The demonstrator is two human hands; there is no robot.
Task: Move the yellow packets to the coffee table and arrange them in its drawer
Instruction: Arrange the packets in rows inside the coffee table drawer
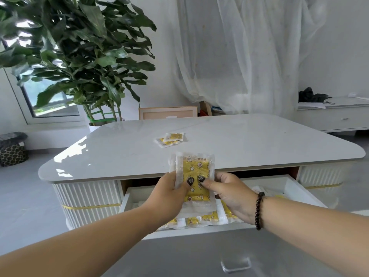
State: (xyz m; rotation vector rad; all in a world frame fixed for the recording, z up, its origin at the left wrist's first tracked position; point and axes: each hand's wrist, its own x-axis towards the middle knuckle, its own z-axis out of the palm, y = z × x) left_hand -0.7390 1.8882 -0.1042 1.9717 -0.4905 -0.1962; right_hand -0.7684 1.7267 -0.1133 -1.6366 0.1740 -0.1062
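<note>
1. The left hand [169,193] and right hand [231,193] sit close together, both pinching a stack of yellow packets [196,176] upright above the open drawer [289,186]
2. More packets [201,219] lie flat inside the drawer
3. A few loose packets [170,139] rest on the coffee table [239,140]

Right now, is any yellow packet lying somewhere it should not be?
Yes. A few loose packets lie on the coffee table top, overlapping at angles, not in the drawer. Both hands, left hand and right hand, hold a stack of packets above the open drawer.
</note>
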